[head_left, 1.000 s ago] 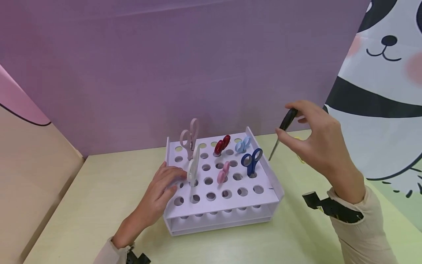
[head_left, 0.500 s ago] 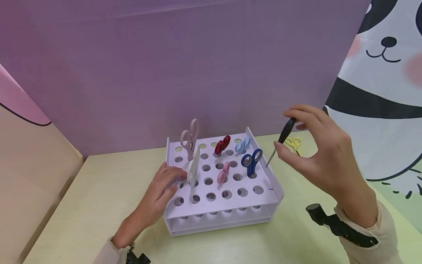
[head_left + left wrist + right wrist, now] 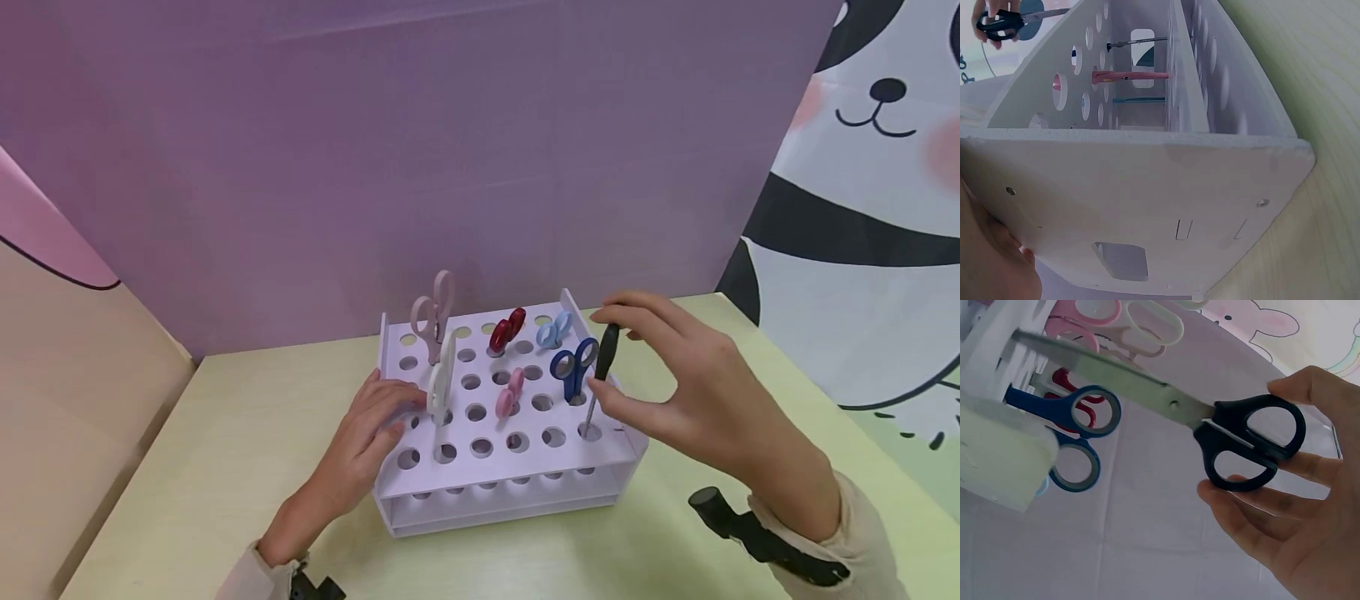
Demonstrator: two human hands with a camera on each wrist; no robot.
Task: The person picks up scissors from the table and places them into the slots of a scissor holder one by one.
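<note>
My right hand (image 3: 697, 392) pinches black-handled scissors (image 3: 606, 354) by the handle loops, thumb on one side and fingertips on the other. Their blades (image 3: 1129, 384) point down, the tip at a hole in the front right corner of a white holed rack (image 3: 498, 467). My left hand (image 3: 360, 442) rests on the rack's left side with its fingers extended, fingertips beside white scissors (image 3: 441, 387). In the left wrist view, part of that hand (image 3: 1000, 262) shows against the rack's side panel (image 3: 1147, 194).
Dark blue scissors (image 3: 570, 383) stand just behind the black pair. Pink (image 3: 502, 406), red (image 3: 498, 337), light blue (image 3: 547, 337) and pale pink scissors (image 3: 431, 333) stand in other holes. The rack sits on a pale table (image 3: 225, 458) before a purple backdrop (image 3: 375, 167).
My right hand has moved left and down, bringing the black scissors from beside the rack to its front right hole. Yellow scissors seen earlier are now hidden. My left hand has stayed put.
</note>
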